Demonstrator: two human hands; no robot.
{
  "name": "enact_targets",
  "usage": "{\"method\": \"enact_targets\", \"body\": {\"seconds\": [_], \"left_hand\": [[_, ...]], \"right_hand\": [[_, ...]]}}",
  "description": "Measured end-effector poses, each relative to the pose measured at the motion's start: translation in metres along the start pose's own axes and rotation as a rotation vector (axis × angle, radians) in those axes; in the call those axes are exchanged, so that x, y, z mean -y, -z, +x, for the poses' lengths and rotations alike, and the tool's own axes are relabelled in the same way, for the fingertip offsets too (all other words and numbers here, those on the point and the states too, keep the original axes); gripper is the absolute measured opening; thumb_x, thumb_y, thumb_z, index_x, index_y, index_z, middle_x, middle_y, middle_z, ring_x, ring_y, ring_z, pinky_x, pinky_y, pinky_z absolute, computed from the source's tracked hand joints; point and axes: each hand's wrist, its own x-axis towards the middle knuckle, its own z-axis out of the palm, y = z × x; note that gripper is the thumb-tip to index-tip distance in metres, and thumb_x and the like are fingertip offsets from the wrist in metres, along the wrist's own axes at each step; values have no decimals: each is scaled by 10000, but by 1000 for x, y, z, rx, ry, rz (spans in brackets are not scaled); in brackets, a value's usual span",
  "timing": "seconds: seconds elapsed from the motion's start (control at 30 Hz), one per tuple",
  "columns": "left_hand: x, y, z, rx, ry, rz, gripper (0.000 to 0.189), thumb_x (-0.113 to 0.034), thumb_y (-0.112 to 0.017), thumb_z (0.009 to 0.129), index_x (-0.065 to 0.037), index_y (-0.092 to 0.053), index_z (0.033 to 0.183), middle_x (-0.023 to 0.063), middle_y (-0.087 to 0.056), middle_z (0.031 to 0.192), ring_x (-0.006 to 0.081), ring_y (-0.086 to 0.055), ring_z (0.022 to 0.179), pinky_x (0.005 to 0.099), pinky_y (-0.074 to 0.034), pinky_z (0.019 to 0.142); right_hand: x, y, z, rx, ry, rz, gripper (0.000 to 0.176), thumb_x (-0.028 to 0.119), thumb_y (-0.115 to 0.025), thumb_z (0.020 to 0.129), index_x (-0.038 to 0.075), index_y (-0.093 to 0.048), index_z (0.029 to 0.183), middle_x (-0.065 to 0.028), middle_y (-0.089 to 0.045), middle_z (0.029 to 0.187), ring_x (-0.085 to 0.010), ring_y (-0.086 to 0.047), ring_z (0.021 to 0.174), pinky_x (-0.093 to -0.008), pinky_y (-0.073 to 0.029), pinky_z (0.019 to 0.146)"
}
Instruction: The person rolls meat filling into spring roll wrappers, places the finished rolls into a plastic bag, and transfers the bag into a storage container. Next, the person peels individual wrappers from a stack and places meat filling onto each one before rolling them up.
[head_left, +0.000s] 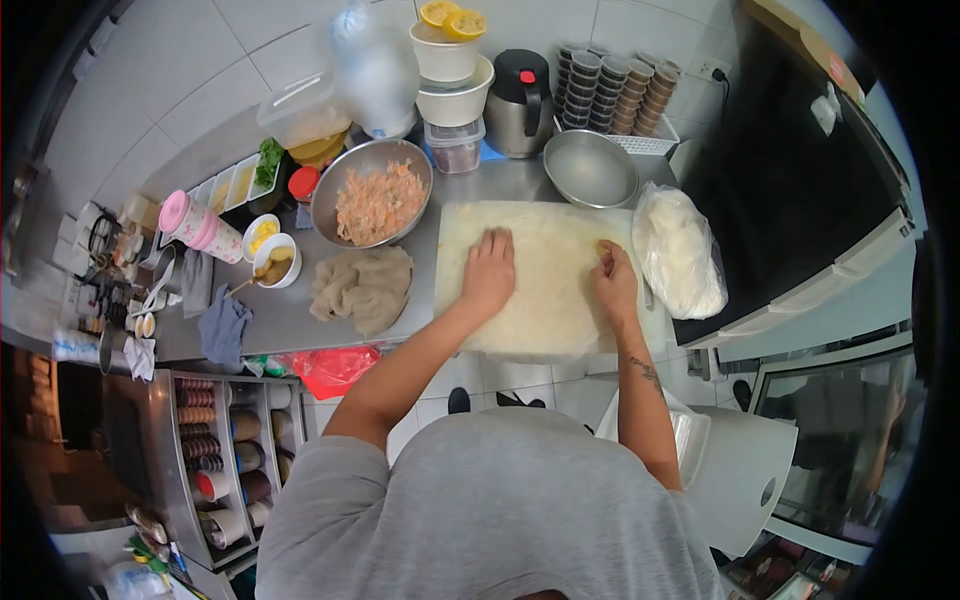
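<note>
My left hand (489,272) lies flat on the left half of a white cutting board (550,325), fingers stretched out and holding nothing. On the board's right side, my right hand (616,285) is closed, thumb and fingers pressed together. Whatever it pinches is too small to make out. A clear plastic bag of pale, dough-like stuff (681,250) lies just right of the board. Behind the board's right corner stands a shallow metal bowl (591,168). To the left, a larger metal bowl (325,215) holds a chopped orange-pink mixture (380,203).
A crumpled beige towel (362,290) lies left of the board. Beyond it are a white cup with a spoon (277,268) and a pink patterned tumbler (203,228). Along the back wall stand a steel jug (520,105), stacked white tubs (450,95) and stacked small cups (615,92).
</note>
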Motion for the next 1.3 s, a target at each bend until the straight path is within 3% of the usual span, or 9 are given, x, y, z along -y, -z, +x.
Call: {"method": "enact_targets", "body": {"seconds": [0.13,0.37,0.5,0.6,0.8,1.0,1.1,1.2,1.3], "left_hand": [[-13,-12,-4,-63,-121,173,457,-97,-483,821,113,-513,1226,207,-499,1262,327,-476,1136,391,-385,887],[17,-7,-5,-73,30,28,368,-101,-482,825,80,-570,1132,199,-512,1244,314,-483,1149,424,-401,856],[2,-19,10,-192,-167,202,390,-116,-491,832,59,-581,1168,185,-548,1192,298,-496,1106,407,-399,873],[1,20,53,363,17,154,321,-129,-508,816,13,-649,1068,170,-578,1135,283,-513,1080,412,-398,865],[-23,21,143,-21,-228,-260,235,-126,-545,801,-38,-683,970,146,-616,1081,292,-565,1023,427,-396,879],[-44,-4,197,422,-218,-181,170,-17,-531,776,-50,-682,845,128,-682,939,314,-637,957,451,-455,852],[-38,-22,210,17,63,-644,183,24,-498,773,-34,-669,801,110,-685,796,265,-661,777,385,-497,742],[-29,-6,178,13,158,-1180,165,-29,-522,781,-25,-670,709,161,-671,712,315,-645,677,397,-503,625],[-41,-18,121,148,55,-1133,177,47,-494,747,-18,-658,764,117,-668,769,249,-629,733,356,-493,690]], "right_hand": [[-3,7,-7,13,92,7,473,-5,-574,728,51,-573,1198,-112,-534,927,-222,-552,805,-322,-486,705],[-9,14,-24,-35,97,60,483,-60,-542,744,50,-564,1213,-110,-523,944,-226,-541,822,-308,-494,726],[-6,12,-27,-42,109,69,473,-66,-540,752,53,-570,1209,-100,-522,947,-206,-538,813,-292,-498,717],[-10,8,-28,-68,109,100,466,-68,-537,758,55,-572,1206,-97,-523,954,-194,-536,799,-286,-498,712],[-5,6,-28,-130,53,151,451,-55,-544,770,52,-577,1207,-78,-518,954,-164,-520,773,-269,-478,703],[-2,4,-27,-164,62,45,377,-39,-546,780,53,-589,1143,-108,-523,970,-197,-546,729,-301,-490,682],[-4,7,-27,-137,64,15,323,-36,-550,780,44,-589,1091,-113,-525,974,-206,-552,697,-310,-488,680],[-4,7,-30,-114,73,33,303,-44,-545,770,38,-586,1059,-117,-525,976,-207,-553,702,-316,-485,685],[-4,7,-29,-154,76,75,327,-59,-528,754,31,-585,1063,-121,-527,982,-209,-549,722,-317,-483,697]]}}
